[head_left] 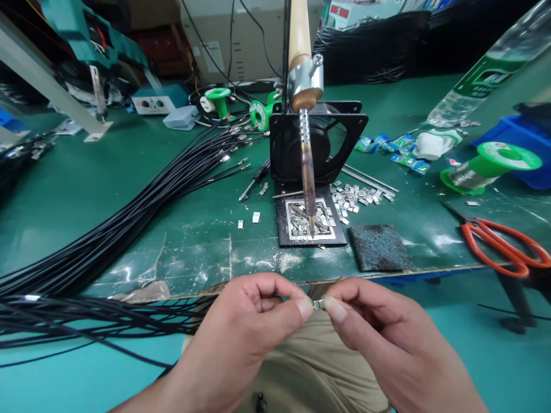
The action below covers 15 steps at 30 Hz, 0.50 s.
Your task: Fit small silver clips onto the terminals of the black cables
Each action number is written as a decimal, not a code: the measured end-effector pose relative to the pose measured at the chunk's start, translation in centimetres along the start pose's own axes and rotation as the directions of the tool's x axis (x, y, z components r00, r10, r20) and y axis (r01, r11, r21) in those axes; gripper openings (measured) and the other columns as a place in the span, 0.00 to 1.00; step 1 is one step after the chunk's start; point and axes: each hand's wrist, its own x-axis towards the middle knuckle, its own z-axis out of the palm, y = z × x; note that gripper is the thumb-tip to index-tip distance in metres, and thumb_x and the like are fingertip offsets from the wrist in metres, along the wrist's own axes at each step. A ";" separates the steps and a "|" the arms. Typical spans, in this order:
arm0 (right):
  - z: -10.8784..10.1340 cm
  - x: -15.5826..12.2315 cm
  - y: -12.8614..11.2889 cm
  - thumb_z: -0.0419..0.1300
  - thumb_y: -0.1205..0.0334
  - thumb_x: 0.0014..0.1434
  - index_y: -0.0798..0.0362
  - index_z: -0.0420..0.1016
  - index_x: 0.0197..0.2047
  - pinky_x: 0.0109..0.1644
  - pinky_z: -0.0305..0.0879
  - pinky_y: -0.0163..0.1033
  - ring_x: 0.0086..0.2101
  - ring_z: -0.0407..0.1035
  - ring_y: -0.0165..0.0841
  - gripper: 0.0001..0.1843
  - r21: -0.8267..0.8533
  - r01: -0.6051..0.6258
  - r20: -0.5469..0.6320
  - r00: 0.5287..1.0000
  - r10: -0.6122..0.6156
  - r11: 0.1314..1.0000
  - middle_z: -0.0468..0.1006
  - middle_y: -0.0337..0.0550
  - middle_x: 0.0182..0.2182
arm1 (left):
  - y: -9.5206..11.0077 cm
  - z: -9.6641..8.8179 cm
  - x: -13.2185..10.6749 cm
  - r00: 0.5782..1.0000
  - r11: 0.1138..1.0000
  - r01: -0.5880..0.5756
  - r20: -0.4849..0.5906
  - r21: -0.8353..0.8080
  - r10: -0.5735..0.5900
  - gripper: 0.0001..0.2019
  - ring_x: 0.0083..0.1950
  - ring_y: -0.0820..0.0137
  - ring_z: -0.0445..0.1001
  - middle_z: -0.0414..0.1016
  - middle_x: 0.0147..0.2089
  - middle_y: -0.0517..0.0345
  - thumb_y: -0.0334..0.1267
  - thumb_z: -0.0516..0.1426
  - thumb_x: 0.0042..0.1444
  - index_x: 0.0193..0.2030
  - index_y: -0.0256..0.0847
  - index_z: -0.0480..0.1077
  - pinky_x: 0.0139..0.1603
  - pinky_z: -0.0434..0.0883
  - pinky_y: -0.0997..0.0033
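My left hand (253, 327) and my right hand (383, 338) meet in front of the bench edge, above my lap. Between their thumb and finger tips is a small metal connector (318, 304), pinched from both sides. Its ends are covered by my fingertips. Beyond the hands, a soldering iron (307, 155) with a wooden handle is clamped tip down over a small metal-rimmed tray (290, 234) of metal bits. Several loose connectors (361, 196) lie to the right of the tray. A dark scouring pad (379, 248) sits near the bench edge.
A thick bundle of black cables (142, 201) crosses the left side, some hanging below the edge. Behind the iron stands a black fan (318, 143). Orange-handled scissors (495, 244), a solder spool (469, 175) and a water bottle (477, 83) are on the right. A screwdriver (257, 178) lies left of the fan.
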 end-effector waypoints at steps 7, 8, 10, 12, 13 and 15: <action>-0.7 -0.4 0.6 0.61 0.45 0.71 0.52 0.77 0.35 0.29 0.62 0.29 0.26 0.60 0.27 0.20 0.042 -0.063 0.067 0.996 0.060 0.997 0.70 0.38 0.26 | 0.4 0.2 0.1 1.000 0.998 0.015 0.004 -0.068 -0.015 0.19 0.28 0.77 0.56 0.73 0.29 0.62 0.50 0.74 0.43 0.31 0.37 0.78 0.32 0.54 0.72; -0.7 -0.4 0.6 0.61 0.45 0.70 0.52 0.77 0.35 0.29 0.62 0.29 0.26 0.60 0.27 0.20 0.046 -0.061 0.067 0.996 0.058 0.997 0.70 0.38 0.26 | 0.4 0.2 0.2 1.000 0.997 0.019 0.006 -0.073 -0.018 0.19 0.29 0.77 0.56 0.73 0.29 0.61 0.51 0.74 0.43 0.31 0.37 0.78 0.32 0.54 0.72; -0.7 -0.3 0.6 0.61 0.45 0.71 0.52 0.77 0.36 0.29 0.61 0.28 0.26 0.60 0.26 0.20 0.055 -0.052 0.069 0.996 0.048 0.997 0.70 0.37 0.26 | 0.4 0.1 0.2 1.000 0.997 0.022 0.013 -0.074 -0.021 0.20 0.29 0.76 0.56 0.72 0.30 0.61 0.51 0.74 0.43 0.31 0.37 0.78 0.32 0.53 0.72; -0.7 -0.3 0.7 0.61 0.44 0.71 0.52 0.77 0.36 0.29 0.61 0.28 0.26 0.59 0.26 0.20 0.060 -0.049 0.081 0.996 0.045 0.997 0.69 0.37 0.26 | 0.4 0.0 0.2 0.999 0.998 0.031 0.016 -0.063 -0.030 0.21 0.30 0.76 0.55 0.70 0.30 0.61 0.52 0.74 0.42 0.31 0.37 0.77 0.32 0.51 0.71; -0.7 -0.2 0.7 0.61 0.44 0.71 0.52 0.77 0.35 0.29 0.61 0.28 0.26 0.58 0.26 0.20 0.062 -0.052 0.085 0.995 0.046 0.997 0.69 0.37 0.26 | 0.4 0.0 0.2 0.999 0.998 0.035 0.019 -0.060 -0.034 0.21 0.29 0.76 0.54 0.69 0.30 0.62 0.52 0.74 0.42 0.31 0.37 0.77 0.32 0.51 0.70; -0.7 -0.2 0.8 0.61 0.43 0.71 0.52 0.76 0.35 0.29 0.60 0.29 0.26 0.58 0.26 0.21 0.068 -0.052 0.095 0.994 0.046 0.996 0.68 0.36 0.25 | 0.4 -0.1 0.1 0.999 0.998 0.036 0.024 -0.051 -0.035 0.21 0.29 0.76 0.53 0.68 0.30 0.62 0.52 0.74 0.42 0.30 0.37 0.76 0.32 0.50 0.70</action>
